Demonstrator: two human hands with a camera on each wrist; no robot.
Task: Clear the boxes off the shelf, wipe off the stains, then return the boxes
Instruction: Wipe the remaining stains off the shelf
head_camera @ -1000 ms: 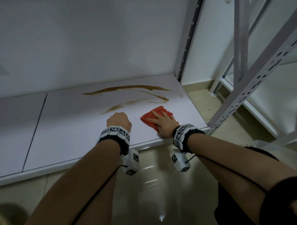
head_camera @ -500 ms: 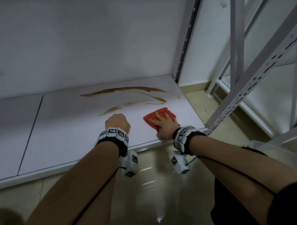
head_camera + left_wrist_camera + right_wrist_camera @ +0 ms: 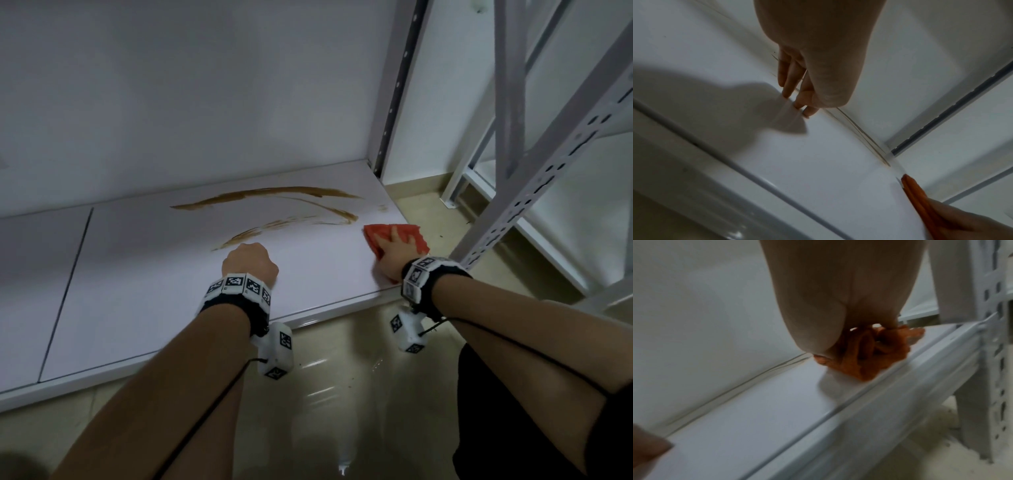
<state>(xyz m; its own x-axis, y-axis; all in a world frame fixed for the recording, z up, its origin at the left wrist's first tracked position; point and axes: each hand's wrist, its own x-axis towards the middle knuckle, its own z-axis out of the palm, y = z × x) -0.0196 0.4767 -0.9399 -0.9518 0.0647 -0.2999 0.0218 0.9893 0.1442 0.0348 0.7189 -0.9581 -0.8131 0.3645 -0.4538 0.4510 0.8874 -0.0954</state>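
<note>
The white shelf board (image 3: 154, 291) lies low above the floor and holds no boxes. Brown stain streaks (image 3: 274, 197) cross its back half, with a fainter one (image 3: 267, 229) nearer me. My right hand (image 3: 394, 251) presses spread fingers flat on a red-orange cloth (image 3: 416, 236) at the shelf's right end, just right of the streaks. In the right wrist view the cloth (image 3: 869, 356) bunches under the palm beside the front lip. My left hand (image 3: 249, 262) is propped on its fingertips (image 3: 797, 104) on bare shelf, just in front of the fainter streak, holding nothing.
A slotted rear upright (image 3: 394, 85) stands at the shelf's back right corner. A perforated front post (image 3: 548, 171) slants past the cloth's right. A second white rack (image 3: 565, 222) stands further right. Glossy floor tiles (image 3: 342, 394) lie under my forearms. A seam (image 3: 68, 291) splits the board at left.
My right hand has slid the cloth to the right and a little back, from below the streaks' right end to the shelf's right edge. The left hand has stayed put.
</note>
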